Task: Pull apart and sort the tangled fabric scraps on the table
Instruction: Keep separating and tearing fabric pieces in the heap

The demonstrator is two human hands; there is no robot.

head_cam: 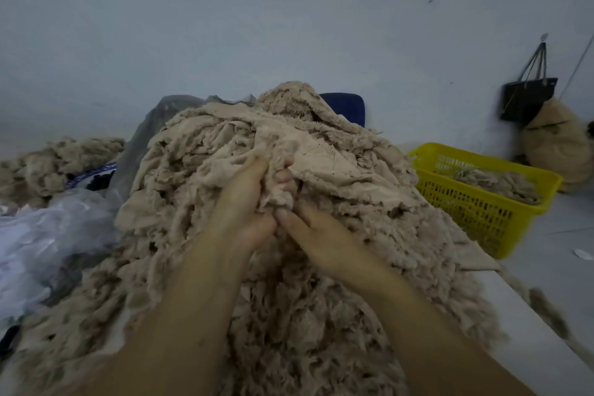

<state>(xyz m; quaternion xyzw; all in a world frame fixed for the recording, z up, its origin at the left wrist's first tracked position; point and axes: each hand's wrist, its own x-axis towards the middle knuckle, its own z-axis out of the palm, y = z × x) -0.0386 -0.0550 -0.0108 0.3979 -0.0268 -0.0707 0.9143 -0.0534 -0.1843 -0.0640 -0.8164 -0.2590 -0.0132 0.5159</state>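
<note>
A big heap of tangled beige fabric scraps [205, 170] covers the table in front of me, flat pieces on top and fluffy shreds lower down. My left hand [242, 202] and my right hand [308, 228] meet at the middle of the heap. Both hold the same bunched beige scrap [278, 183], fingers dug into its folds. The fingertips of both hands are partly buried in the cloth.
A yellow plastic basket [475, 206] with some beige scraps stands on the right. A smaller beige pile [54, 164] lies far left, clear plastic bags [48, 235] at the left. The white table edge [527, 325] shows at the right. A black bag [527, 100] hangs on the wall.
</note>
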